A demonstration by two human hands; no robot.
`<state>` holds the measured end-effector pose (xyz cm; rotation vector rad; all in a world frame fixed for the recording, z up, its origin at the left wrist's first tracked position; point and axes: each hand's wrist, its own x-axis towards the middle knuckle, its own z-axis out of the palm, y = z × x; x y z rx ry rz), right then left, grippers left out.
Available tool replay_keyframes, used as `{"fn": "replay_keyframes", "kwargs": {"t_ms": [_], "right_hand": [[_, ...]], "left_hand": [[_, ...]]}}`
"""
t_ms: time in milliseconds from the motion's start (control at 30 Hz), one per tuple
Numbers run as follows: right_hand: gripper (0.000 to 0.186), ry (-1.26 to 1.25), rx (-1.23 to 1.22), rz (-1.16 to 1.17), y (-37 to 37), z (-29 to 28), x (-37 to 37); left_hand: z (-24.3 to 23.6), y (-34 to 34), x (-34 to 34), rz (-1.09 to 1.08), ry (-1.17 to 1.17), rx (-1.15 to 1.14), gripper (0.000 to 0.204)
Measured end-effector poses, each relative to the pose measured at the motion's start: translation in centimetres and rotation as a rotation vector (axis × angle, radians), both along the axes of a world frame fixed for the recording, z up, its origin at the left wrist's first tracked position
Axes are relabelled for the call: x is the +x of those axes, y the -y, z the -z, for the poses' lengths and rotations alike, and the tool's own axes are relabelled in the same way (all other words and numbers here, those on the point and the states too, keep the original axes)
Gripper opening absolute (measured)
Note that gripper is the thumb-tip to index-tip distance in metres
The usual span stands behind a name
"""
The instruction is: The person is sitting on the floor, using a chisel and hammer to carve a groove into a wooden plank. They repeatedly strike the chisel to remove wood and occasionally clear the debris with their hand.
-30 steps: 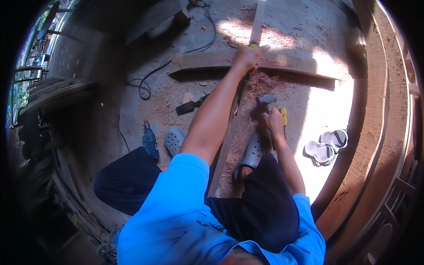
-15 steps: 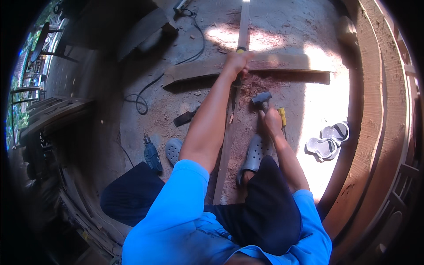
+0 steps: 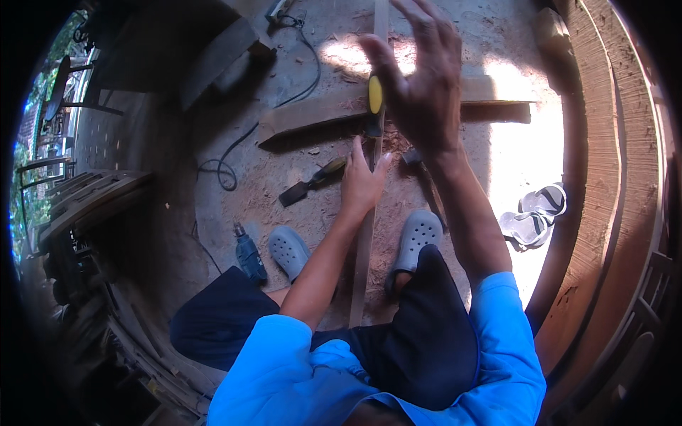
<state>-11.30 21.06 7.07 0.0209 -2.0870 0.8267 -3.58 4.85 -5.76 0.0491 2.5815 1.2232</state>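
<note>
A narrow wood strip runs away from me between my feet and crosses a thick wooden beam. A chisel with a yellow and black handle is at that crossing; whether it stands in the strip or lies on it I cannot tell. Just nearer to me, my left hand is open beside the strip, fingers stretched toward the chisel. My right hand is raised, fingers spread and holding nothing. Below its wrist, a hammer is on the floor, partly hidden by my forearm.
A wide-bladed chisel lies left of my left hand. A drill rests by my left clog. Grey sandals sit at the right, near large timber. A black cord curls across the shaving-strewn floor.
My left hand has let go of the chisel and drawn back toward me. My right hand has released the hammer and moved up and forward, opening.
</note>
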Motion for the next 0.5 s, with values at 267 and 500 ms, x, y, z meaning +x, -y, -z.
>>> {"fn": "replay_keyframes", "kwargs": {"t_ms": [267,500], "right_hand": [[0.079,0.484,0.104,0.190,4.3,13.5,-5.9],[0.071,0.608,-0.113,0.196,4.0,13.6,-5.4]], "left_hand": [[2.2,0.4,0.7,0.070,0.163,0.073,0.063],[2.1,0.2,1.3,0.055,0.143,0.027,0.067]]}}
